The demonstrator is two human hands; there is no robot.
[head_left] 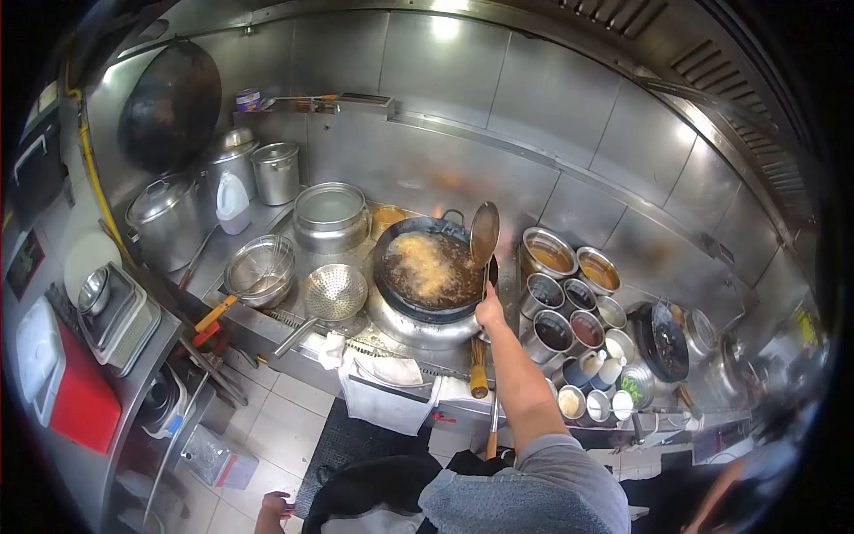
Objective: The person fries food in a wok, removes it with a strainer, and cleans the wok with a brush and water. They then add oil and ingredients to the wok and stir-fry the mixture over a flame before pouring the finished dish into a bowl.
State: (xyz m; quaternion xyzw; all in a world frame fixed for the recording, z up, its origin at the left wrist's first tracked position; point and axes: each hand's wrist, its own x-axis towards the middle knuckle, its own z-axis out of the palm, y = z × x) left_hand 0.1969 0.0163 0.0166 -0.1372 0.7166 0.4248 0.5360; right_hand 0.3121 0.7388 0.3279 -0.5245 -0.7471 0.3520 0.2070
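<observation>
My right hand (489, 311) is closed round the handle of a large ladle (485, 233), its bowl raised and tilted at the right rim of a black wok (391, 297). Golden battered food (422, 265) bubbles in the wok's dark oil, left of the ladle. Low at the left, away from the stove, my left hand (272, 511) has its fingers curled; a small dark thing seems to be in them, too small to name.
A perforated strainer (335, 293) and a wire strainer over a bowl (260, 270) sit left of the wok. Several sauce pots (553, 330) and a second wok (660, 343) stand right. A white cloth (384, 400) hangs at the front edge. Another person's arm (719, 494) shows lower right.
</observation>
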